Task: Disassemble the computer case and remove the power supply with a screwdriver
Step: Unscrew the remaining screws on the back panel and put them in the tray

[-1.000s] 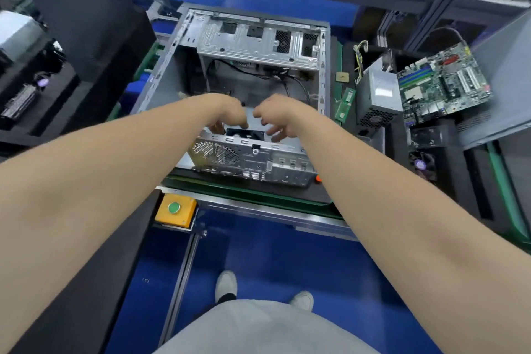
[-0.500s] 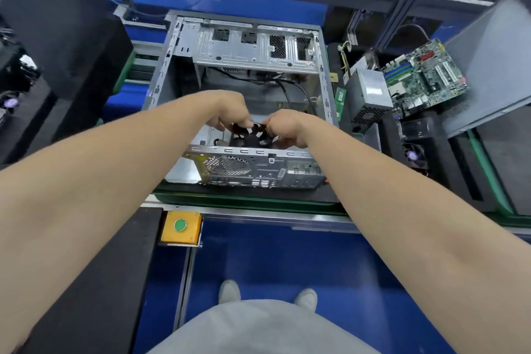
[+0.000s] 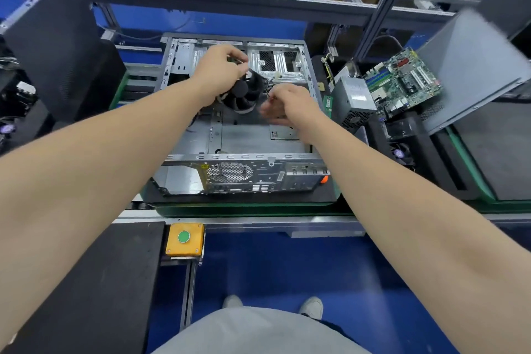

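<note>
A: Where's the power supply?
B: I see the power supply point(image 3: 354, 102) outside the computer case point(image 3: 244, 135), just right of my right hand point(image 3: 283, 108), beside a motherboard point(image 3: 402, 83).
A: Hands?
B: Left hand point(image 3: 219, 73) grips a black fan point(image 3: 244, 92) over the case; right pinches its wire.

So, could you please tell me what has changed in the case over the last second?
The fan has come up out of the case, gripped by the left hand and lifted toward the far end. The right hand has let go and now fingers its wire. The power supply and motherboard stay beside the case.
</note>
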The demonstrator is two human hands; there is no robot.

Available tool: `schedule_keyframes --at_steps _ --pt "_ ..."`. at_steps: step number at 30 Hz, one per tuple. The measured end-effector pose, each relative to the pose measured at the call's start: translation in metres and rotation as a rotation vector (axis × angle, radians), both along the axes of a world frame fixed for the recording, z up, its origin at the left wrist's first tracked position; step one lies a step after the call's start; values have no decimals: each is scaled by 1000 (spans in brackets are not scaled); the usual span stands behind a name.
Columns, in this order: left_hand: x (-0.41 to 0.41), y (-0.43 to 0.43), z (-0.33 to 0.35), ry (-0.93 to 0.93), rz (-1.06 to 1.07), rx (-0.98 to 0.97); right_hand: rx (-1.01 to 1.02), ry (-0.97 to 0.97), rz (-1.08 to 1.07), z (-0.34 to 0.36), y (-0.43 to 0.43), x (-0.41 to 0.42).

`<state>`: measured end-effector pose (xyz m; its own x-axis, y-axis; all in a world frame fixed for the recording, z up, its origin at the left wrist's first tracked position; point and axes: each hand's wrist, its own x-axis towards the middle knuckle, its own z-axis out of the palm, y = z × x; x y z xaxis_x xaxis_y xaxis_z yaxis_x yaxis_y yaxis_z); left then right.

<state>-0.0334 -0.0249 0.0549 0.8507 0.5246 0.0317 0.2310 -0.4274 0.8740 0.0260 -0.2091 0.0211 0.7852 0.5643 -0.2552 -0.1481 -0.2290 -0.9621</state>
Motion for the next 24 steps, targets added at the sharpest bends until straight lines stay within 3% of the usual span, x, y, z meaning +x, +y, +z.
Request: schedule_keyframes --at_steps 2,6,12,18,24 --pt "5 -8 5 -79 21 -6 121 37 -99 12 -3 1" --pt "23 -39 18 -206 7 -41 166 -110 -316 34 -21 11" --pt "62 -111 33 -222 -134 -127 166 -188 -444 42 -86 44" --pt "112 -187 25 -150 -195 -238 20 -273 -476 28 -167 82" --pt "161 -246 -6 115 -200 -254 -26 -192 -456 4 -234 123"
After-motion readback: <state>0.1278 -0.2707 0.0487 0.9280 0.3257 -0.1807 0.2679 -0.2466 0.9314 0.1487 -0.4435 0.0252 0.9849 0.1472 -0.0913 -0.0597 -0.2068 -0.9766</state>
